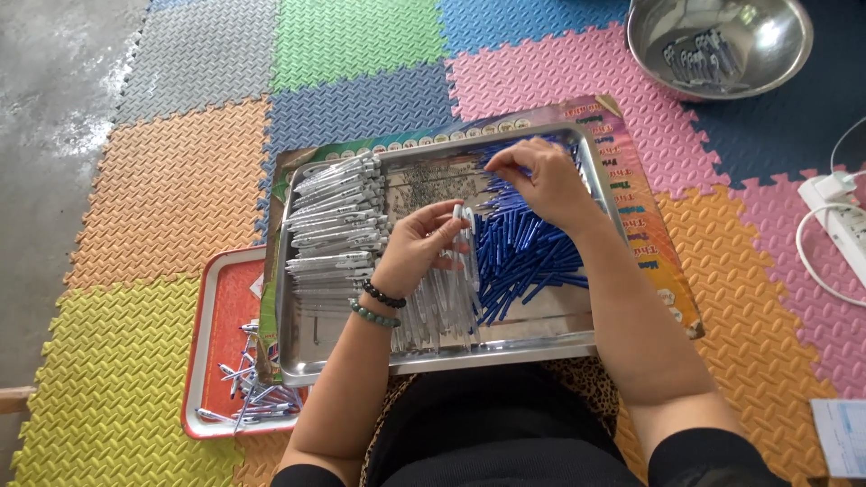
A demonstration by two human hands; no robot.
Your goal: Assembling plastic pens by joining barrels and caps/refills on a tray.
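On the person's lap, a steel tray [433,356] holds sorted pen parts. Left hand [415,252] pinches one white barrel [466,236], long and slim, held upright-ish over the tray's middle; fingers closed on it. Right hand [541,180] at the far right of the tray, fingertips pressed together on a blue tube [494,155] at the top of the blue pile [523,252].

Counts: one tray in use, one barrel in the left hand. Blue tubes too many to count, loosely heaped, right half of the tray. Clear barrels [437,311] bunched near-centre, count unclear. White pens [334,225] stacked in rows along the left side, dozens. Small grey springs [419,185] scattered at the far middle, too small to count.

Two bead bracelets [379,305] on the left wrist, one dark, one green.

Orange tray [221,307], plastic with white rim, lies left of the steel one, with a small heap of pens [253,388] in its near part. Steel bowl [722,41], round and shiny, far right, some pens inside. Printed card [649,225] under the steel tray. Floor of foam mats [162,189], ribbed, interlocking, many colours. White power strip [839,216] at right edge.
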